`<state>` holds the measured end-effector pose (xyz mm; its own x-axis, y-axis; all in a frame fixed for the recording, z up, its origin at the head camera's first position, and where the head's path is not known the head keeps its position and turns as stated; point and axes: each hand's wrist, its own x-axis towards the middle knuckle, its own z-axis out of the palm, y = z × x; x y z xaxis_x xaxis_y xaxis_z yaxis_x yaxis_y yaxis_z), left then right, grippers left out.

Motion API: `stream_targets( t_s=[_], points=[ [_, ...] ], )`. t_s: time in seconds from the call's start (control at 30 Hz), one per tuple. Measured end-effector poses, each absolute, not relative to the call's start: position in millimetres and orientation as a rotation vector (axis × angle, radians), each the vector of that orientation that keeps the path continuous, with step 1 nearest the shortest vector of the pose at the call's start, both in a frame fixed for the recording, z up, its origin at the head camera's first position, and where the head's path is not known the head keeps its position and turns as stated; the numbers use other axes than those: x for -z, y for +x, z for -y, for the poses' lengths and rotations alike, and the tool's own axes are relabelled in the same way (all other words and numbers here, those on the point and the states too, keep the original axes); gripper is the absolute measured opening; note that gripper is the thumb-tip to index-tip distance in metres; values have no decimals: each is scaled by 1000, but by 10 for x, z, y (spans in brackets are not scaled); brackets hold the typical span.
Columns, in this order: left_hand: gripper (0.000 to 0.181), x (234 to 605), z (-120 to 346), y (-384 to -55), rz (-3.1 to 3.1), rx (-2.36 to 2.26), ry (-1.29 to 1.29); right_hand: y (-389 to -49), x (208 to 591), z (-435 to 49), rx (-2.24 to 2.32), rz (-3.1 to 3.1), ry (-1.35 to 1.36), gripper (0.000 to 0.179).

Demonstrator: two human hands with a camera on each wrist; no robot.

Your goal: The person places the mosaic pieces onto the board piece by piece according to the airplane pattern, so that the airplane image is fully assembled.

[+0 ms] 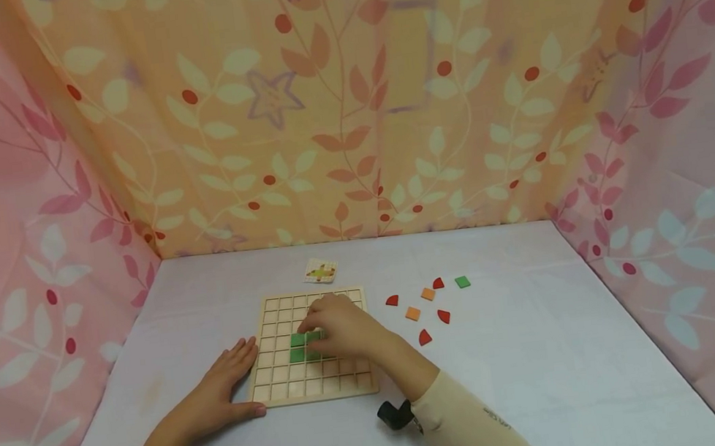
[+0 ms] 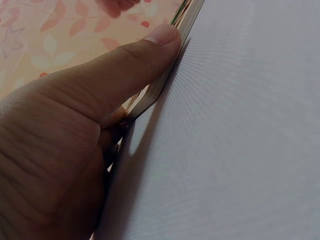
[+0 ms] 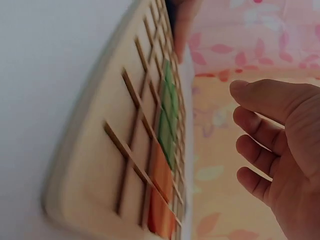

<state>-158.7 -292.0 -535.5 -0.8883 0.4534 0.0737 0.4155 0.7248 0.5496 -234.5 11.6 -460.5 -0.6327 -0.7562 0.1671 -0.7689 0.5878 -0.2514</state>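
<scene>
Plainly, cannot read the dark lettering on the right sleeve, near-right of the gridded wooden board on white cloth. At the board's near-left corner, see the left hand touching the rim with extended fingers and thumb. Inside the board's middle cells, see green square tiles, with orange-red pieces in nearby cells. Over the board, find the right hand with parted, slightly bent fingers. Right of the board, count four red quarter-circles, two orange squares, one loose green square. Beyond the board, find a printed pattern card, then floral curtain.
</scene>
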Motion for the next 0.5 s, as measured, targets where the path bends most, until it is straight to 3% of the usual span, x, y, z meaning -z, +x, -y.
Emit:
stream_targets(
  t_s=[0.5],
  points=[
    [116, 5324, 2901, -1568, -2849, -880, 699, -2508, 4229, -1082, -549, 2772, 1065, 26]
  ],
)
